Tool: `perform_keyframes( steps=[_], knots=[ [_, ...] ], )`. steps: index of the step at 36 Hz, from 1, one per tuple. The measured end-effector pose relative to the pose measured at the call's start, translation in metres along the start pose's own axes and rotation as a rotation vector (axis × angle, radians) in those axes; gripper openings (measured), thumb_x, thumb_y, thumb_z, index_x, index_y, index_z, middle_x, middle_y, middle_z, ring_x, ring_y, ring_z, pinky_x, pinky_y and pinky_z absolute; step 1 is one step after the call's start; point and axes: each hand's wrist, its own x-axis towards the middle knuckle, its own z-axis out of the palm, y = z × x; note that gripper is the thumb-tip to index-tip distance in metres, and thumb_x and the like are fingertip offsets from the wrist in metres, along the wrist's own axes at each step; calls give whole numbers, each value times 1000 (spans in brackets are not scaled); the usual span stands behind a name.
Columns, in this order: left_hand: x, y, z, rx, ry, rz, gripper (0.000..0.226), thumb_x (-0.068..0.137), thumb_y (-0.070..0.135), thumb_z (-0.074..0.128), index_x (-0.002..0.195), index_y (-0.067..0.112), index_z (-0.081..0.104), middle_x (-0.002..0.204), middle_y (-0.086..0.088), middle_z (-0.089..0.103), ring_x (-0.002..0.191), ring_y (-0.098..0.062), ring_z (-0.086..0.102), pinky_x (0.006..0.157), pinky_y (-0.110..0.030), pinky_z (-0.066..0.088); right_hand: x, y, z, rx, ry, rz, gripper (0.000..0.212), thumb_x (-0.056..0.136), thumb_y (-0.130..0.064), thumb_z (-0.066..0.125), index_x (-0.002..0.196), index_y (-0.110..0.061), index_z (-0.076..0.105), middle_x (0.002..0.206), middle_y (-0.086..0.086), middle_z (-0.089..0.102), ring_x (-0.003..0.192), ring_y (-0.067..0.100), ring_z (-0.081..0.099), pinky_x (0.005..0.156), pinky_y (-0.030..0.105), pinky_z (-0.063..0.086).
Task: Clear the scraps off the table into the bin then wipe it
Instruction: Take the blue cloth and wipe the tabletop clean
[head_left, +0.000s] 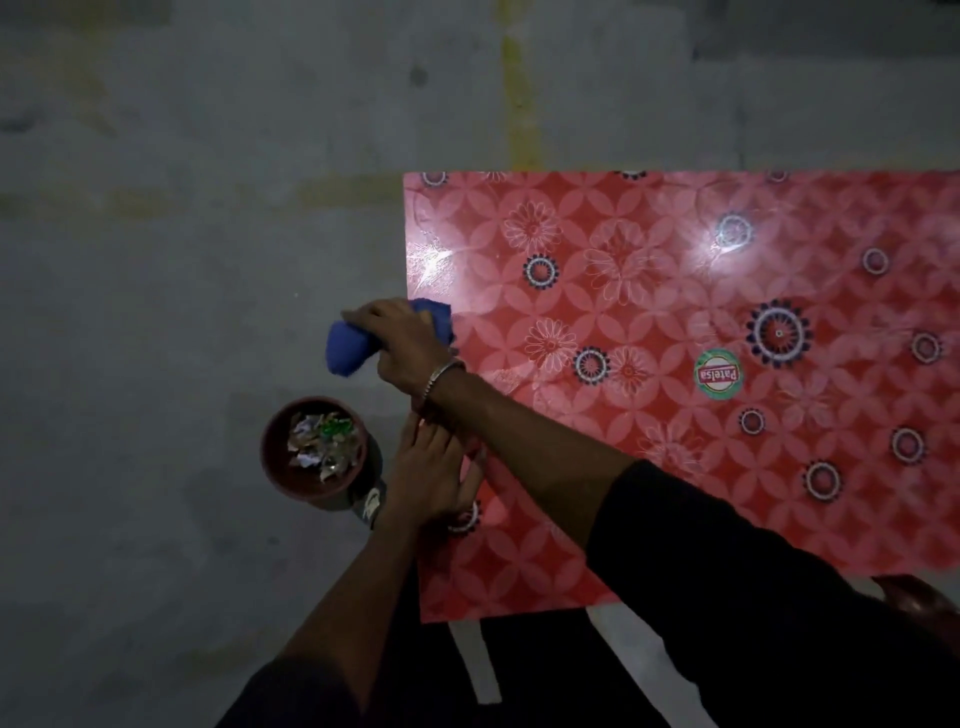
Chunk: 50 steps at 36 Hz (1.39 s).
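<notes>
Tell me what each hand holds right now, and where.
Right hand grips the blue cloth around its middle at the table edge. Left hand holds nothing, resting on the table edge.

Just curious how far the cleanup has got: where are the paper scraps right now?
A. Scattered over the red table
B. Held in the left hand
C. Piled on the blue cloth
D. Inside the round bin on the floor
D: the crumpled scraps lie inside the bin on the floor, beside the table.
</notes>
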Motion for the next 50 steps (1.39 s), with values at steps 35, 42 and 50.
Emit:
perform_keyframes(
  steps=[35,42,50],
  knots=[
    [6,12,-17,31,-251,-124,74,108,45,48,170,12,23,179,-8,16,167,-23,13,136,-49,12,24,76,-82,-168,450,227,71,86,8,49,151,-20,51,156,6,52,145,27,48,110,51,46],
    [7,11,-16,29,-262,-113,72,109,45,44,169,10,25,179,-10,19,167,-26,17,135,-53,17,61,37,-53,37,89,-160,54,88,3,54,140,-5,61,139,17,65,117,40,68,97,44,54],
    [7,14,-19,38,-287,-123,76,105,45,50,169,11,26,179,-9,18,167,-26,18,134,-54,18,-14,78,-151,466,517,179,29,109,-26,55,132,-12,66,125,16,73,109,35,73,94,55,60]
  ],
)
